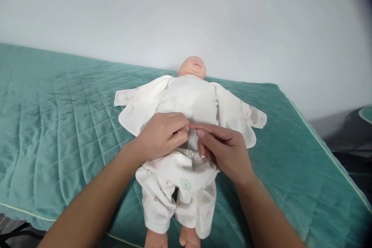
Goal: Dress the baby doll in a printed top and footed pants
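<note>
A baby doll [193,66] lies on its back with its head toward the wall. Its white jacket [241,118] is spread open at both sides, and white cloth covers the torso. Printed white pants [162,178] with a gathered waistband are on its legs. Over the doll's belly, my left hand [164,133] is closed with curled fingers. My right hand [225,147] meets it there, index finger stretched to the left fingertips and thumb close beside it. Both hands are just above the waistband. Anything between their fingertips is hidden or too small to name.
A green quilted cover [81,124] lies beneath the doll, with pale piping along its edge. Behind it rises a plain white wall [174,11]. Part of another green-covered surface [366,114] shows at the far right.
</note>
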Available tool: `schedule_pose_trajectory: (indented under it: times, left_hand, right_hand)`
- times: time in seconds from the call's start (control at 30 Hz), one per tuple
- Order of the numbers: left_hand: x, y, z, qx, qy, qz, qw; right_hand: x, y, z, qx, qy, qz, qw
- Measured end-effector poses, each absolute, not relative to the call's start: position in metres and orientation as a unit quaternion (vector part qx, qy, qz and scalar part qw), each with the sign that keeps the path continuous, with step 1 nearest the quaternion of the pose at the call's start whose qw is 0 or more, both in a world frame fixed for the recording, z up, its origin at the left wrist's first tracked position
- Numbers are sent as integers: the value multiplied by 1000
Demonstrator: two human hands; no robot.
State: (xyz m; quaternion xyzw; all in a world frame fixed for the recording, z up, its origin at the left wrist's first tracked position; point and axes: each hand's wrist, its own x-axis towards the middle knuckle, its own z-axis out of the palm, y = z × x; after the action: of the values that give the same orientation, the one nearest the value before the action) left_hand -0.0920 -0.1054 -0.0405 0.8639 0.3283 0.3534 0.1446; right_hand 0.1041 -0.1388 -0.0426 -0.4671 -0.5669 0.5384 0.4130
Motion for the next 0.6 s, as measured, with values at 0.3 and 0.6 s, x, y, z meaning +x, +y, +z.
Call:
schedule_pose_trajectory:
  times: [0.3, 0.6]
  left_hand:
    - [-93, -110, -40, 847, 316, 418, 86]
    - [-95, -119, -39, 834, 303, 461, -22]
  right_hand:
    - [107, -144, -52, -393, -741, 338, 428]
    - [110, -137, -59, -256, -873, 83, 407]
